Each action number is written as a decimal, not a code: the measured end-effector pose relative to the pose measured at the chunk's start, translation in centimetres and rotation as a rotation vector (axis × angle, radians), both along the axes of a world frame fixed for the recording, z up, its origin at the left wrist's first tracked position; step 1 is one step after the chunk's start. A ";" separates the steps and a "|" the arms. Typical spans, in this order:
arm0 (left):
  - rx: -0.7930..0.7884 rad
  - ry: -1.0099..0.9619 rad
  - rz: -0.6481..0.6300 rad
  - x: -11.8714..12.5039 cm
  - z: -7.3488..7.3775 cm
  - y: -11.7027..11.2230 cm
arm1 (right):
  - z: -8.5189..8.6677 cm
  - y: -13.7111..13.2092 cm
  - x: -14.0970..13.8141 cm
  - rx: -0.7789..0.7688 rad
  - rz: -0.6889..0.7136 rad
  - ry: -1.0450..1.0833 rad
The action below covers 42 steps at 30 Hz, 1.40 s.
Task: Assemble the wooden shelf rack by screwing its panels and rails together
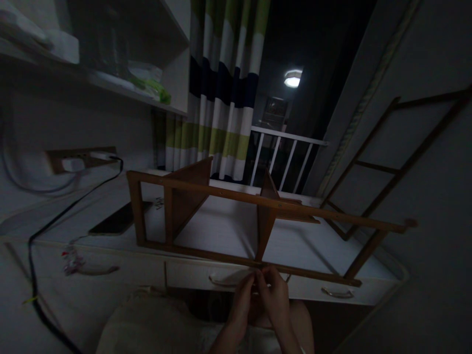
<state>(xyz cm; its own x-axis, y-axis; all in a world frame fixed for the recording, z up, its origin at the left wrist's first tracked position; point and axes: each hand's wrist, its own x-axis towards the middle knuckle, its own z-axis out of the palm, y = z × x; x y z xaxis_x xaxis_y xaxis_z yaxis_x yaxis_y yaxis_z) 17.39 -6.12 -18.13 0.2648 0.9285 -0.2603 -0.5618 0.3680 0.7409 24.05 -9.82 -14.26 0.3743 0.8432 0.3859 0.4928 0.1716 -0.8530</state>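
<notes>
A brown wooden rack frame [228, 194] lies on its side on a white desk [221, 228], with upright divider panels [184, 194] between its long rails. My left hand [241, 300] and my right hand [275, 297] are together at the frame's lower rail [206, 255], just below the middle divider [266, 221]. Both sets of fingertips are pinched close against the rail's underside. The dim light hides whatever small thing is between them.
A second wooden ladder-like frame [387, 169] leans on the right wall. A dark phone [116, 221] lies on the desk at left, beside a black cable [47, 226] running to a wall socket [79, 160]. Desk drawers with handles [337, 293] sit below. A striped curtain [224, 88] hangs behind.
</notes>
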 end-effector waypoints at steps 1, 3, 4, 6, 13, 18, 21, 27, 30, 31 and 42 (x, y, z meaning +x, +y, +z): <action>0.002 0.007 -0.005 0.0 0.1 0.0 | -0.1 0.1 0.2 0.002 0.007 0.023; 0.004 0.023 -0.019 -0.1 0.3 0.1 | -0.5 0.3 0.7 0.003 0.025 0.088; 0.006 0.030 -0.025 -0.2 0.3 0.1 | -0.7 0.4 0.9 0.003 0.036 0.120; 0.013 0.045 -0.036 -0.3 0.4 0.0 | -1.0 0.5 1.2 0.002 0.056 0.182; 0.044 0.091 -0.031 -0.5 0.7 -0.5 | -1.1 0.2 1.5 -0.010 0.078 0.343; 0.037 0.127 -0.034 -0.7 0.7 -0.3 | -1.3 -0.1 1.6 -0.026 0.076 0.390; 0.039 0.155 -0.040 -0.7 0.5 -0.3 | -1.4 -0.2 1.8 -0.019 0.085 0.389; 0.041 0.197 -0.023 -0.6 0.4 -0.3 | -2.0 -0.4 1.8 0.019 0.069 0.306; 0.055 0.204 -0.020 -0.7 0.6 -0.4 | -2.8 -0.7 1.6 0.017 0.051 0.262; 0.069 0.205 -0.023 -0.8 0.7 -0.4 | -3.1 -0.8 1.5 0.011 0.042 0.245; 0.110 0.217 -0.010 -0.7 0.9 -0.4 | -4.4 -1.9 0.2 -0.050 -0.114 -0.082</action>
